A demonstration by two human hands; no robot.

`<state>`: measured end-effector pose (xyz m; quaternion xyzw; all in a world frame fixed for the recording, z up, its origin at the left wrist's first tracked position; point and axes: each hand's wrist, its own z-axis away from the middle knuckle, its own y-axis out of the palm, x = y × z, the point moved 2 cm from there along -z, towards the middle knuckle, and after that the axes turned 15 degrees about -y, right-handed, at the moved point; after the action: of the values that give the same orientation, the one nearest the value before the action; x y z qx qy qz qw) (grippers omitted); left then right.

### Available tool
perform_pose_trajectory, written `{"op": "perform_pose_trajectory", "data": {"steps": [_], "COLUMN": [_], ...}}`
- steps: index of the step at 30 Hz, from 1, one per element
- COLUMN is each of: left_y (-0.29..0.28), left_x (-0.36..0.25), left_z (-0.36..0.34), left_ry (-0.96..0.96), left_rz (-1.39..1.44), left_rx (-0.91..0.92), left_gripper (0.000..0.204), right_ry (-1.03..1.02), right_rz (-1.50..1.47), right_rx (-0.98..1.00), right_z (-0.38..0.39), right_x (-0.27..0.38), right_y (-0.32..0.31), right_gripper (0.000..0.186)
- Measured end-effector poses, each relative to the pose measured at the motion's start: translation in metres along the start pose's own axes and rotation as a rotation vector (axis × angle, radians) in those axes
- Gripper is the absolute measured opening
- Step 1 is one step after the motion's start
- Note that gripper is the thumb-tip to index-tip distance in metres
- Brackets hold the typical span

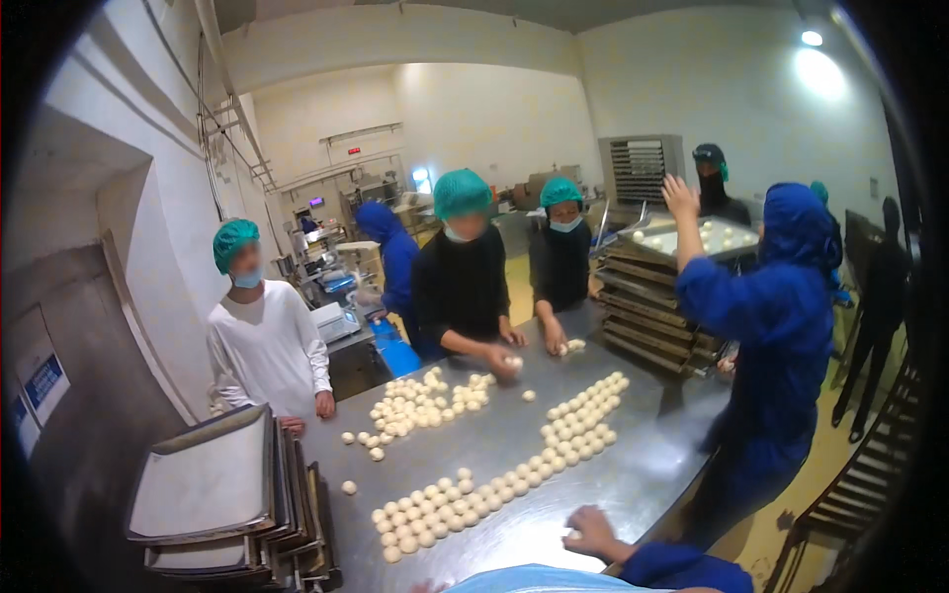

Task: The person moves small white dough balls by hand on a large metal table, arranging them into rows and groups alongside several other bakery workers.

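Observation:
My right hand [594, 534] comes in from the lower right in a blue sleeve. It is over the near side of the steel table [672, 455], fingers loosely bent and slightly apart, with nothing seen in it. Only a sliver of my left hand [428, 586] shows at the lower edge, its fingers hidden. Beyond my hands, pale dough balls [460, 506] sit in close diagonal rows. A looser heap of dough balls [410, 400] lies farther back, with a few strays beside it.
Stacked trays [203, 474] stand at the left, and more trays [647, 306] at the far right, the top one holding dough balls. Across the table, two people in black [460, 287] handle dough balls. A person in white [267, 336] stands left; one in blue [766, 326] raises a hand.

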<state>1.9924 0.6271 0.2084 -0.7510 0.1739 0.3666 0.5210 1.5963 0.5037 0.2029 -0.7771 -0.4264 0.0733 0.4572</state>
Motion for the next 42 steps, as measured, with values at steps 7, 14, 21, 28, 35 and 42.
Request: {"op": "perform_pose_trajectory", "data": {"steps": [7, 14, 21, 28, 35, 42], "left_y": [0.038, -0.017, 0.076, 0.018, 0.076, 0.023], "left_x": [-0.048, 0.023, -0.035, 0.024, -0.069, -0.020], "left_z": [-0.001, 0.010, -0.007, -0.010, -0.009, -0.024], "left_ry": [-0.060, 0.066, 0.071, 0.049, -0.024, 0.155], "left_rz": [0.160, -0.062, 0.205, -0.080, 0.224, -0.177], "left_rx": [0.111, 0.053, 0.219, 0.015, 0.272, 0.041], "left_gripper": [0.019, 0.019, 0.008, 0.021, 0.007, 0.012], "right_ry": [0.017, -0.001, -0.057, -0.025, 0.032, -0.043], "right_rz": [-0.430, -0.025, -0.417, 0.117, -0.342, -0.072], "right_rx": [0.319, 0.214, 0.100, 0.290, -0.023, 0.258], "right_z": [-0.033, -0.022, -0.047, -0.016, -0.040, -0.040], "right_x": [0.080, 0.002, 0.068, -0.010, 0.067, 0.009], "right_y": [0.033, -0.002, 0.028, 0.009, 0.042, 0.002], "right_gripper": [0.024, 0.029, 0.010, 0.027, 0.017, 0.016]}}
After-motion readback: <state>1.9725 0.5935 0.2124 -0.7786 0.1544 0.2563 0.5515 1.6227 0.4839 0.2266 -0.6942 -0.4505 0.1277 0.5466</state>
